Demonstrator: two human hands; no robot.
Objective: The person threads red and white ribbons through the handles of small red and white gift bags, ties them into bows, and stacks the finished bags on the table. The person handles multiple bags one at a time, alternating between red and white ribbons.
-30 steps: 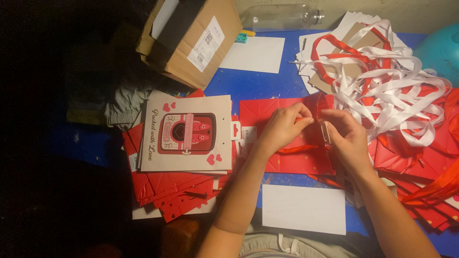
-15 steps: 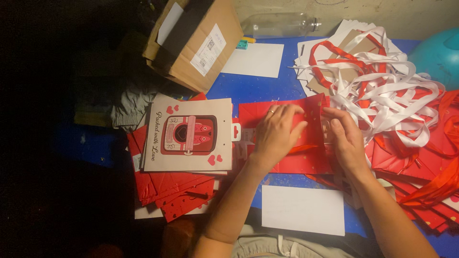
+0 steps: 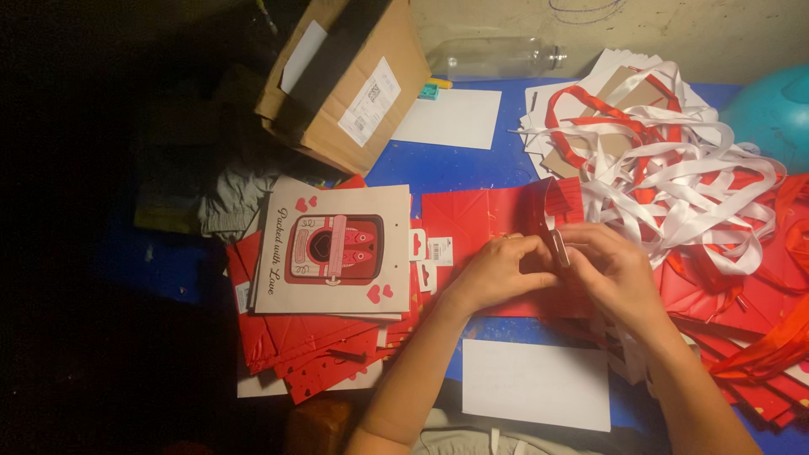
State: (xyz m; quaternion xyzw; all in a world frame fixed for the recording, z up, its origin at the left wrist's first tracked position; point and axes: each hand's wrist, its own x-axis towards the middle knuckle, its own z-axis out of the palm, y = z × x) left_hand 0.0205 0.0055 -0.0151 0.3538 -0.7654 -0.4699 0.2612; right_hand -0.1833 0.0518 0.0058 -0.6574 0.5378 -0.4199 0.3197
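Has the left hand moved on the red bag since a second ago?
Yes. The left hand slid down the red bag, away from its top edge, staying right of the cream bag stack.

A cardboard box (image 3: 341,80) sits top left; right of it a clear bottle (image 3: 497,57), below it stacked bags (image 3: 333,248).

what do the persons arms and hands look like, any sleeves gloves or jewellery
Both arms are bare from the bottom edge of the picture up to the wrists, with no sleeves in view. The left hand and right hand wear no gloves. No watch or bracelet shows on either wrist. Rings cannot be ruled out, since the fingers overlap and the picture is too soft to tell.
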